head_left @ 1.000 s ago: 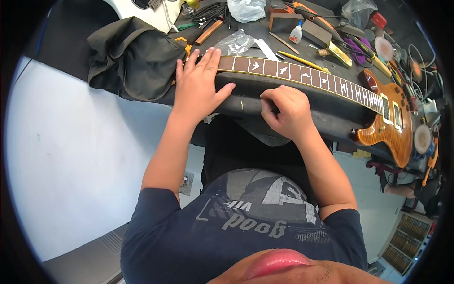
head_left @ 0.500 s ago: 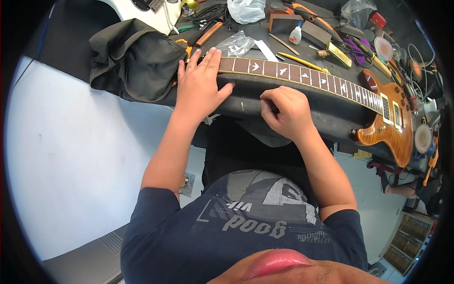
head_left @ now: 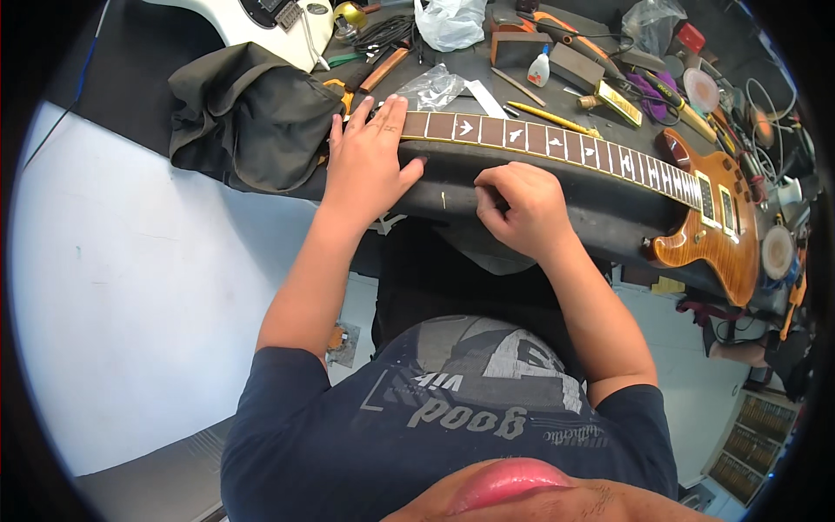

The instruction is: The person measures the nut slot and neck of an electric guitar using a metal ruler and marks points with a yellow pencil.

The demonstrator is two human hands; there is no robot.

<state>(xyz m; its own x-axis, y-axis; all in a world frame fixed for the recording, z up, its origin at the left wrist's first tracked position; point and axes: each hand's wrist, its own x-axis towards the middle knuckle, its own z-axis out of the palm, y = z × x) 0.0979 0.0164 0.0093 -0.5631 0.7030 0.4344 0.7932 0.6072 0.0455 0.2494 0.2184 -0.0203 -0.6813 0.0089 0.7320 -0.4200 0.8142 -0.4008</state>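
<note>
An electric guitar [head_left: 722,257] with an amber-brown flamed body lies across the workbench, body at the right, neck toward the left. Its dark fretboard [head_left: 548,142] has bird-shaped inlays; no strings show over it. My left hand [head_left: 369,157] rests flat across the headstock end, fingers stretched out and thumb apart, hiding that end of the neck. Just in front of the neck, apart from it, my right hand [head_left: 524,204] is curled with thumb and forefinger close together. Whatever its fingers hold, if anything, is hidden. A dark cloth [head_left: 252,117] lies bunched left of my left hand.
Behind the neck lie a yellow pencil [head_left: 553,118], a small glue bottle [head_left: 539,68], a clear plastic bag [head_left: 431,87], dark blocks [head_left: 581,66] and a white plastic bag [head_left: 450,24]. A white guitar body [head_left: 235,19] sits at the far left. Tools and cables crowd the far right.
The view has shifted slightly. Both hands keep nearly the same pose and place, and the guitar stays where it was.
</note>
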